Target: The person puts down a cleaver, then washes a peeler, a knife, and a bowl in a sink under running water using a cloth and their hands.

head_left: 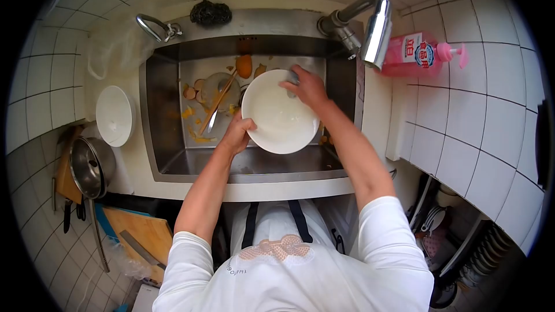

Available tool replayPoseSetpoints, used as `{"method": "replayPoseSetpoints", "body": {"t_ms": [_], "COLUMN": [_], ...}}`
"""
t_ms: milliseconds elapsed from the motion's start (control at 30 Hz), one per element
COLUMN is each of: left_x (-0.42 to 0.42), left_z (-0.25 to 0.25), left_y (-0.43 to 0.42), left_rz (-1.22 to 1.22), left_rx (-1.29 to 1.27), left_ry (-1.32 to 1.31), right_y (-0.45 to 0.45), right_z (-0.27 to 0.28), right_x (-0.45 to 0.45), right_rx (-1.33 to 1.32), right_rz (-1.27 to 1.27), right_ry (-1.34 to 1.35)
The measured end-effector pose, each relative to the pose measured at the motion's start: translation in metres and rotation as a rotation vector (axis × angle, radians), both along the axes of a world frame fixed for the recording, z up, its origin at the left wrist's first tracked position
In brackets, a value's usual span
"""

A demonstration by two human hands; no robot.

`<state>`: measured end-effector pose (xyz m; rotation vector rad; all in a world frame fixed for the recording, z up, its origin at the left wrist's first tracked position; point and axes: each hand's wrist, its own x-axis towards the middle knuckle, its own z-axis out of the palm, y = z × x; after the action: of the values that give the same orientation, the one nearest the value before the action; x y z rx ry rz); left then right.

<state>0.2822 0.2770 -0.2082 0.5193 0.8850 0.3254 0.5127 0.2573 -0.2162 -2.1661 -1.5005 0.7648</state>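
A white bowl is held tilted over the sink, its inside facing me. My left hand grips its left rim, thumb on the inner edge and fingers underneath. My right hand is at the upper right of the bowl, fingers closed on a small grey scouring pad pressed against the inside. The pad is mostly hidden by the fingers. Below, in the steel sink, lie a clear bowl, wooden chopsticks, a shiny metal utensil, eggshells and yellow peelings.
A chrome faucet overhangs the sink's right corner, beside a pink detergent bottle. A small tap and a dark scrubber are along the back ledge. Another white bowl and steel pans stand left.
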Motion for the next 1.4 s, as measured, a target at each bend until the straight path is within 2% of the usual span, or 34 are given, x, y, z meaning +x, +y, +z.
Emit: {"method": "replayPoseSetpoints", "body": {"t_ms": [33,67,133,167,233,300,367,433,467,533,567,633,667,733,767,833,867,933,967,1033,1067,1133,1167,1200,1267,1300,1400], "left_x": [-0.002,-0.002,-0.002,-0.001,-0.002,-0.003,-0.003,-0.005,-0.007,-0.009,-0.011,-0.010,-0.010,-0.010,-0.010,-0.008,-0.007,-0.006,-0.006,-0.003,-0.003,-0.005,-0.006,-0.008,-0.005,-0.006,-0.003], "left_z": [0.001,0.003,0.003,0.003,0.004,0.007,0.012,0.011,0.005,0.000,-0.003,-0.004,-0.004,-0.002,0.000,-0.001,-0.004,-0.004,-0.004,-0.005,-0.007,-0.015,-0.021,-0.026,-0.012,-0.007,-0.010], "left_y": [0.002,0.006,0.007,0.008,0.007,0.002,-0.006,-0.009,-0.013,-0.018,-0.018,-0.019,-0.019,-0.019,-0.019,-0.019,-0.020,-0.019,-0.018,-0.018,-0.019,-0.023,-0.025,-0.026,-0.024,-0.025,-0.024], "left_rz": [-0.003,-0.073,-0.144,-0.181,-0.216,-0.194,-0.125,-0.054,0.001,0.060,0.043,0.029,0.048,0.063,0.063,0.060,0.073,0.088,0.104,0.116,0.100,0.079,0.082,0.087,0.103,0.120,0.201], "left_rx": [-0.001,-0.018,-0.038,-0.054,-0.072,-0.030,-0.060,-0.086,-0.070,-0.062,-0.035,-0.013,-0.019,-0.028,-0.028,-0.028,0.000,0.029,0.049,0.064,0.053,0.043,0.045,0.047,0.044,0.038,0.054], "left_ry": [0.005,-0.025,-0.057,-0.041,-0.024,-0.003,-0.020,-0.034,-0.035,-0.038,-0.034,-0.029,-0.027,-0.018,-0.040,-0.061,-0.051,-0.039,-0.047,-0.059,-0.067,-0.073,-0.068,-0.060,-0.050,-0.048,-0.036], "right_y": [0.015,0.024,0.040,0.045,0.044,0.036,0.022,0.000,-0.012,-0.032,-0.035,-0.037,-0.035,-0.029,-0.028,-0.028,-0.031,-0.041,-0.049,-0.064,-0.065,-0.062,-0.056,-0.044,-0.022,-0.018,-0.023], "right_z": [0.007,0.013,0.029,0.039,0.055,0.047,0.023,0.022,0.023,0.029,0.030,0.039,0.041,0.041,0.038,0.032,0.030,0.032,0.030,0.023,0.018,0.015,0.013,0.015,0.004,0.004,0.014], "right_x": [-0.001,-0.006,-0.020,-0.028,-0.046,-0.040,-0.022,-0.012,-0.009,-0.005,-0.004,-0.004,-0.004,-0.005,-0.007,-0.010,-0.012,-0.021,-0.027,-0.041,-0.047,-0.064,-0.066,-0.066,-0.059,-0.058,-0.054], "right_rx": [0.046,0.042,0.267,0.267,0.221,0.205,0.103,-0.054,-0.057,-0.032,-0.037,0.196,0.193,0.389,0.388,0.353,0.354,0.067,0.067,-0.215,-0.218,-0.031,-0.028,0.066,0.262,0.265,-0.147], "right_rz": [0.171,0.167,0.681,0.681,1.106,1.058,0.491,0.182,0.189,0.095,0.098,0.281,0.284,0.541,0.538,0.705,0.703,0.642,0.644,0.438,0.439,0.440,0.439,0.485,0.499,0.499,0.229], "right_ry": [0.008,0.013,0.030,0.029,-0.138,-0.101,0.055,-0.048,-0.046,-0.207,-0.208,-0.253,-0.249,-0.243,-0.240,-0.401,-0.401,-0.436,-0.436,-0.110,-0.112,0.426,0.426,0.311,0.099,0.108,-0.066]}}
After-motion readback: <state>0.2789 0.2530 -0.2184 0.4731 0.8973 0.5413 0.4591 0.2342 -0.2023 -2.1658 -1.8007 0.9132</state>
